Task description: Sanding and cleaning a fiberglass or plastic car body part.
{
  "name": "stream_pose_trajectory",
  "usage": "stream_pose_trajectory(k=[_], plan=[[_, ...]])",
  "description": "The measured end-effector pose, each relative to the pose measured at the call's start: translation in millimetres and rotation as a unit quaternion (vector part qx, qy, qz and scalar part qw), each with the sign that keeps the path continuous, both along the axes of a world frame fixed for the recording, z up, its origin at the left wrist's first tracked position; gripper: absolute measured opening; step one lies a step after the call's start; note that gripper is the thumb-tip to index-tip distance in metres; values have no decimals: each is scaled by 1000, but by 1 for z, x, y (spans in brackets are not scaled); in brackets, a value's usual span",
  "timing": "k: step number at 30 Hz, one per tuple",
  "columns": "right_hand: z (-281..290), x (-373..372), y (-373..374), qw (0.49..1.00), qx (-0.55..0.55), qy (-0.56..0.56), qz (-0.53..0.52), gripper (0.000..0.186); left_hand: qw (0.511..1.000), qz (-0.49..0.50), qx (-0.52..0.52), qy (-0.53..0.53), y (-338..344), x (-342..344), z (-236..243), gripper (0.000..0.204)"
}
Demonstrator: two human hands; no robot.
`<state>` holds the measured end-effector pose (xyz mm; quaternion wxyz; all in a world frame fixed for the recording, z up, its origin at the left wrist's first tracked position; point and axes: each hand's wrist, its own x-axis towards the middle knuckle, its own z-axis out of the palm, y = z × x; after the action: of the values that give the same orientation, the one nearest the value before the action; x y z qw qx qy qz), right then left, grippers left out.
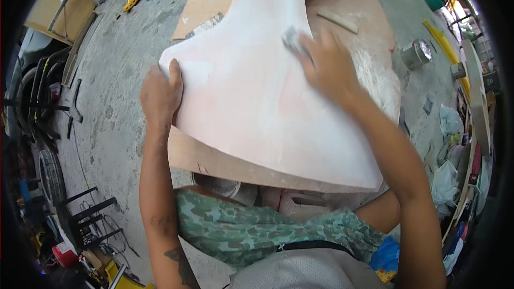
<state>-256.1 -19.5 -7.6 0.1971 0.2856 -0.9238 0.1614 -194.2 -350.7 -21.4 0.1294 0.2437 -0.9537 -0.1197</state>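
A large curved car body panel (235, 96), whitish with pink patches, lies in front of me on a wooden board (225, 166). It has a rounded arch cut-out at its far right. My left hand (161, 93) grips its left corner, thumb on top and fingers around the edge. Against the upper middle of the panel, my right hand (332, 69) presses a small grey piece (292, 37), blurred by motion, that looks like a folded sanding sheet or pad. A short pale stick (337, 21) rests on the board right of the panel.
An open can (415, 54) stands on the concrete floor at right, near plastic bags (451, 120) and a yellow bar (444, 48). Black metal frames (45, 96) and a tire (52, 174) line the left side. At the top left is another person's foot in a yellow clog (134, 0).
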Motion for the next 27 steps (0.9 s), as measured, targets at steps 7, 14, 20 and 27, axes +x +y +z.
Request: stream_pose_trajectory(k=[7,14,20,27], plan=[[17,16,28,999,11,-33,-28,33,1000,-13,-16,4,19,-11,9,59],[-3,-60,-17,999,5,23,-44,22,1000,-3,30,3,9,-4,1,56],[11,-14,0,999,21,-30,-34,27,1000,3,1,9,10,-4,3,54],[-2,-124,-15,990,85,13,-109,26,1000,-6,22,-3,12,1,2,53]])
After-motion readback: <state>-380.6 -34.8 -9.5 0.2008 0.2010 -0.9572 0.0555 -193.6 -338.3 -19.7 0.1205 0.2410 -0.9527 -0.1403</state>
